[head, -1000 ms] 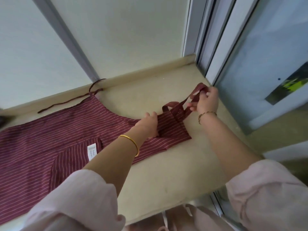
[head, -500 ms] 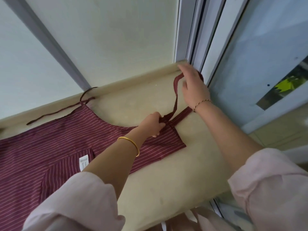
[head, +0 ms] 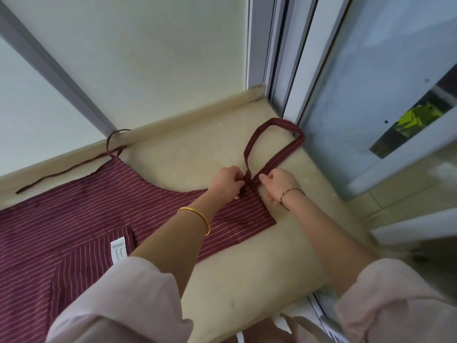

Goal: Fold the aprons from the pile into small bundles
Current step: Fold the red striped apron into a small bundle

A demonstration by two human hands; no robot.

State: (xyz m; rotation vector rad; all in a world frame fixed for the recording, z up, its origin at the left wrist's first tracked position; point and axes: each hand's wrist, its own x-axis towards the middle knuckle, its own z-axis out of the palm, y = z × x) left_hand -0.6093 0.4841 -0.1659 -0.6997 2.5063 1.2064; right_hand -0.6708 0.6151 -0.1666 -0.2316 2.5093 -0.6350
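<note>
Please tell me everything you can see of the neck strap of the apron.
The neck strap is a narrow band of dark red cloth with thin pale stripes, like the apron. It makes one open loop lying flat on the beige ledge, its far end against the foot of the window frame. Its two sides converge at the bib's top, where the left hand and right hand each pinch it.

The apron [head: 74, 219] is thin woven cloth, matt, and the small label [head: 118, 252] on it looks like smooth white fabric. Under the apron the ledge [head: 259, 268] looks like smooth beige stone with a dull finish; over the apron, the bangle [head: 201, 215] is glossy yellow metal.
</note>
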